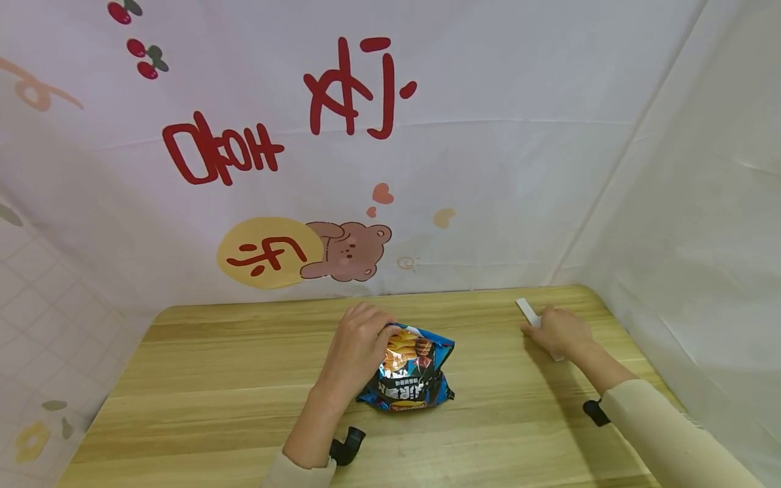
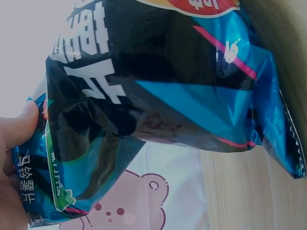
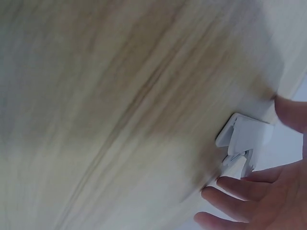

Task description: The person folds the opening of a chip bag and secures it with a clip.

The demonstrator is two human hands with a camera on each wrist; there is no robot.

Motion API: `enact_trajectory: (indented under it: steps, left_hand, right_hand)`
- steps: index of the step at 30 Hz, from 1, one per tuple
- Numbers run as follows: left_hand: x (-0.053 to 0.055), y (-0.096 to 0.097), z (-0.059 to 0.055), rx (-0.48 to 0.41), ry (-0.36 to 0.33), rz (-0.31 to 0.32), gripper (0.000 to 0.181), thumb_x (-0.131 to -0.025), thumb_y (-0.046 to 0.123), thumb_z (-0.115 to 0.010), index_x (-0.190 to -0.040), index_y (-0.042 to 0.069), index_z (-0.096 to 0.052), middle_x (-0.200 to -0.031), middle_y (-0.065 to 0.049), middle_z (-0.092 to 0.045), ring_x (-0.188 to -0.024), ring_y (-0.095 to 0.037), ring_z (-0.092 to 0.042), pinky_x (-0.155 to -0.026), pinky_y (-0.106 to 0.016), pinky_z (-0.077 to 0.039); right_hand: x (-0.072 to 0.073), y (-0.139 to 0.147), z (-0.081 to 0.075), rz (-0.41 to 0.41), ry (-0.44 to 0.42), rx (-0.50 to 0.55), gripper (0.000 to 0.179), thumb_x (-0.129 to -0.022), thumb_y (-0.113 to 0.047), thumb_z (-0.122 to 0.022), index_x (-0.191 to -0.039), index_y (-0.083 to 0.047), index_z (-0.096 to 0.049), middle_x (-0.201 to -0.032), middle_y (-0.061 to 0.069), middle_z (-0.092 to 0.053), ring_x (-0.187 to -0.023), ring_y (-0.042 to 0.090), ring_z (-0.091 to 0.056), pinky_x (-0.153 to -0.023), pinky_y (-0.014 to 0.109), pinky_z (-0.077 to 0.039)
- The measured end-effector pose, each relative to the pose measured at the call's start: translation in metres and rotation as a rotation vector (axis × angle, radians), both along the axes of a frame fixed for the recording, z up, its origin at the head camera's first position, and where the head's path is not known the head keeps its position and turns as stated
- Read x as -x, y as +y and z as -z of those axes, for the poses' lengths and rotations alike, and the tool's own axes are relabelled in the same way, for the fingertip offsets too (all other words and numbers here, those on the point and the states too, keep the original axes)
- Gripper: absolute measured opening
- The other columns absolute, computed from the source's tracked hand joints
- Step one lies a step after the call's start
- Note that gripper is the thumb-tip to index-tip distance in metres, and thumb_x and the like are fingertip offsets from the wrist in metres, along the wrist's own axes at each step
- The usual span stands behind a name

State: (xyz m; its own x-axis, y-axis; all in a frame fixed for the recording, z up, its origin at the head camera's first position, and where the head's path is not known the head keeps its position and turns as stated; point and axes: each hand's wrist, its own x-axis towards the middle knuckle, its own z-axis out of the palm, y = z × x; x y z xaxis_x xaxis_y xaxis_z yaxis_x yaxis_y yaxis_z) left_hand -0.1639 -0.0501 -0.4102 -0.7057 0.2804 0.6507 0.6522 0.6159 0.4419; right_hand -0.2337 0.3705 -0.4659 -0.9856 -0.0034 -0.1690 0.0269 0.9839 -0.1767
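My left hand (image 1: 363,342) pinches the upper left corner of a blue and black bag of potato chips (image 1: 405,390). The bag stands on the table with its printed front toward me; in the left wrist view the chip bag (image 2: 158,62) fills much of the frame, the thumb (image 2: 24,122) on its edge. At the right, my right hand (image 1: 564,332) is over a long white bag clip (image 1: 527,312) lying on the table. In the right wrist view, thumb and fingers are spread on either side of the clip's hinged end (image 3: 249,136), with a gap beside the thumb.
The wooden table (image 1: 244,379) ends against a white printed cloth backdrop (image 1: 488,169) at the back, and another cloth stands along the right side. Black wrist camera mounts (image 1: 349,446) show beside both wrists.
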Motion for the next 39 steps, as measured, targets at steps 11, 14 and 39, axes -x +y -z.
enact_trajectory:
  steps: [11, 14, 39]
  left_hand:
    - [0.000, 0.000, -0.001, 0.002, 0.003, 0.003, 0.005, -0.090, 0.007, -0.082, -0.092, 0.009, -0.078, -0.089, 0.000, -0.073, -0.089, -0.019, -0.064, -0.083, -0.035, -0.053]
    - [0.000, 0.001, -0.002, 0.003, 0.002, 0.002, 0.004, -0.091, 0.008, -0.082, -0.092, 0.008, -0.078, -0.089, 0.000, -0.073, -0.089, -0.019, -0.065, -0.083, -0.035, -0.054]
    - [0.000, 0.001, -0.003, 0.025, -0.034, -0.018, 0.006, -0.095, 0.012, -0.078, -0.094, 0.006, -0.079, -0.092, -0.001, -0.075, -0.090, -0.019, -0.064, -0.084, -0.036, -0.053]
  right_hand:
    - [0.002, 0.001, 0.000, 0.012, 0.008, 0.011, 0.038, -0.104, -0.032, -0.060, -0.097, 0.005, -0.059, -0.076, 0.011, -0.059, -0.062, 0.025, -0.057, -0.051, 0.040, -0.045]
    - [0.002, 0.001, -0.002, 0.010, 0.020, 0.015, 0.037, -0.104, -0.031, -0.062, -0.097, 0.005, -0.057, -0.074, 0.010, -0.058, -0.060, 0.024, -0.056, -0.050, 0.039, -0.044]
    - [-0.008, -0.008, -0.019, -0.030, 0.106, 0.076, 0.045, -0.097, -0.020, -0.070, -0.122, 0.017, -0.060, -0.094, 0.024, -0.068, -0.064, 0.024, -0.061, -0.050, 0.038, -0.049]
